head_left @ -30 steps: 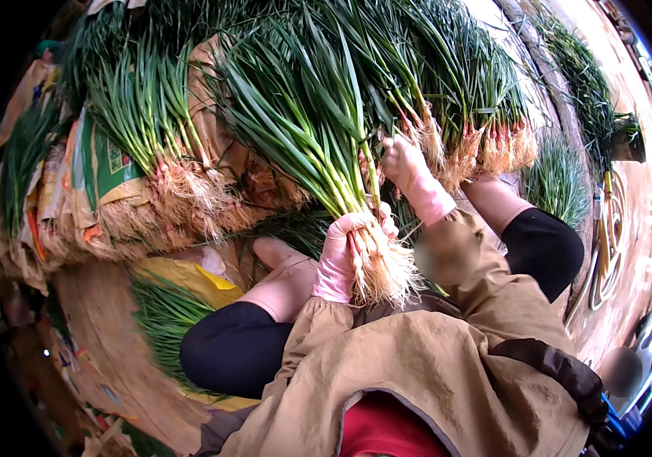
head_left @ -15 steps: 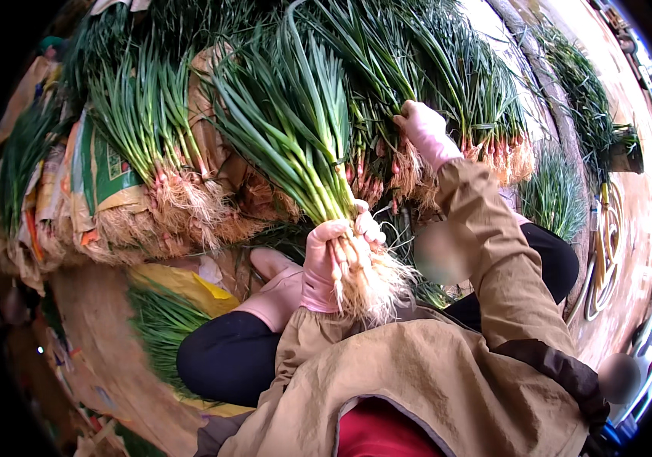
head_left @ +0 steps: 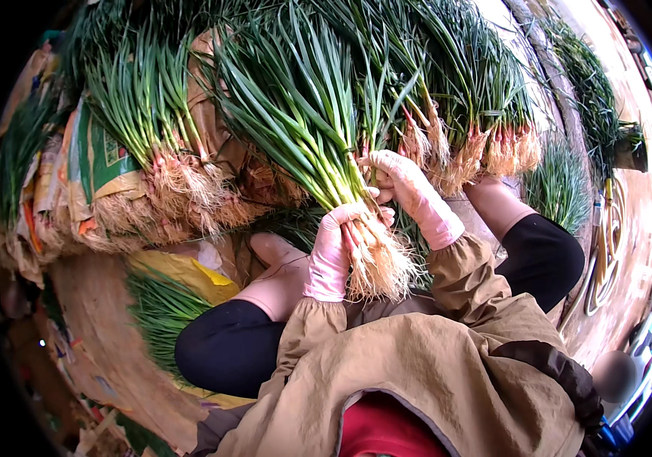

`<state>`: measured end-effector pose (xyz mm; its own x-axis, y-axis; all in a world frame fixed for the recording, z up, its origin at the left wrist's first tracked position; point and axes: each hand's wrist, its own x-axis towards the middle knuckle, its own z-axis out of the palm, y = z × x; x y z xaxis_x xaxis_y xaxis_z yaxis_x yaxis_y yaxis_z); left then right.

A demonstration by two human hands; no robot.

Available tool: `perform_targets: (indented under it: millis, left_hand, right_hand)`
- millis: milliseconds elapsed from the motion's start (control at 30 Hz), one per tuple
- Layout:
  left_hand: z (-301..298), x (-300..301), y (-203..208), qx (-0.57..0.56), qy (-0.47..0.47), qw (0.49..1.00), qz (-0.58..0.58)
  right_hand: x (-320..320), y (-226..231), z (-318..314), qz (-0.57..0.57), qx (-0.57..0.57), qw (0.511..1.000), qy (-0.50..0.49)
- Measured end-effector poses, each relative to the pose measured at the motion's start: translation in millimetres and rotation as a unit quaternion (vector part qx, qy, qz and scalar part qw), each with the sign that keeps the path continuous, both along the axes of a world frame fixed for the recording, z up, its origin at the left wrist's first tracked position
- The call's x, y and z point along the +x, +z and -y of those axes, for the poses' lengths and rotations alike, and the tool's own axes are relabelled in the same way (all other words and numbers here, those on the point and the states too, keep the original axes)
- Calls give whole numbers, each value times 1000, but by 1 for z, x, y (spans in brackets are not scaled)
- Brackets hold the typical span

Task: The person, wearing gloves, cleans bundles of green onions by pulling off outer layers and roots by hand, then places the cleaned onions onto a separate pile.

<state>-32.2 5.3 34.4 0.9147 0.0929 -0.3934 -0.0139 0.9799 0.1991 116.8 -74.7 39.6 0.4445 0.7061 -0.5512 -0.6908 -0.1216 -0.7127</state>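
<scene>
Several root clumps, far left: pale, tangled roots hang along the edge of the heap, below a printed sack in green and tan.
Left bundle: onion-like plants lie slantwise on the sack, with green leaves pointing up and roots toward the person.
Yellow sheet: a crumpled yellow sheet lies beside the person's left leg, loose green leaves next to it.
Left knee: bent, in dark cloth.
Left hand: the left hand, in pink, has its fingers clamped round the lower stalks, just above the roots.
Held bundle: the held bundle is in front of the person, between the knees and the heap, tilted with its leaves up and to the left.
Right hand: the right hand, also in pink, is at the bundle's right side, its fingers bent against the stalks; whether they grip one, I cannot tell.
Right row: more rooted bundles lie side by side, roots toward the person.
Far right: a pale hose lies coiled on the floor.
</scene>
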Motion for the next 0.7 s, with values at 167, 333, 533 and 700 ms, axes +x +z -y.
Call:
perform_targets:
  millis: [167,333,533,700]
  left_hand:
    - [-1,-2,-4,37,3,998,-58]
    - [3,1,14,-59,30,997,30]
    - [-2,-7,26,-53,18,998,14]
    - [0,0,31,-55,24,997,42]
  right_hand:
    - [-7,29,-9,425,-196,878,98]
    - [39,-36,5,200,-123,960,-156]
    - [18,-27,24,469,-309,699,443]
    - [9,-17,-22,180,6,980,84]
